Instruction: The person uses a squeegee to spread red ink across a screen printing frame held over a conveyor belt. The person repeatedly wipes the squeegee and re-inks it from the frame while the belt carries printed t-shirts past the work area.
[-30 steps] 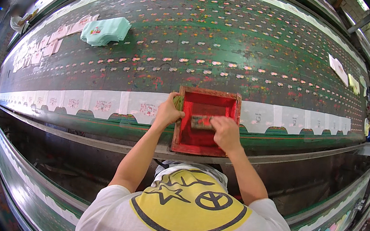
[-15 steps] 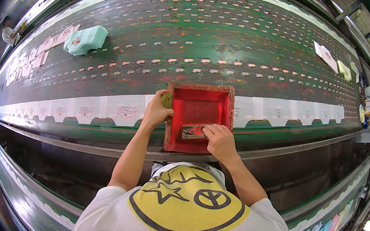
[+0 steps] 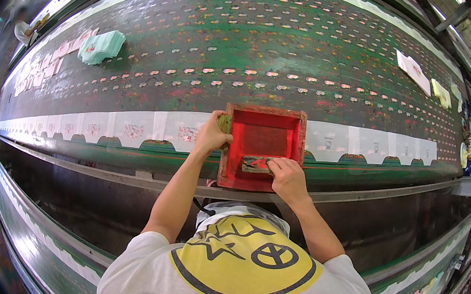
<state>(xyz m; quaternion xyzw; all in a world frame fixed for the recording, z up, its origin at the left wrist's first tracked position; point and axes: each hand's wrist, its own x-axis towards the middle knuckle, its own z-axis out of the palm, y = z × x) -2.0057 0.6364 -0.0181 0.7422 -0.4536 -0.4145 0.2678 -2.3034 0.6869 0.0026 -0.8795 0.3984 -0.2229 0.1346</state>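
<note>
A square wooden printing screen, stained red inside, lies over the strip of white fabric pieces at the table's near edge. My left hand grips its left side, the fingers at a green patch and the thumb at the frame's inner edge. Inside the screen, my right hand pinches a small, worn squeegee smeared with red ink. The squeegee rests near the close side of the mesh. Several fabric pieces left of the screen bear reddish prints; those to the right show small dark marks.
The long green table carries rows of small printed marks. A pale green fabric stack lies far left, with white and yellow pieces far right. A metal rail runs along the near edge. Another person stands far left.
The screen, with both hands on it and the squeegee, has moved right along the fabric strip. Another printed piece now shows at its left side.
</note>
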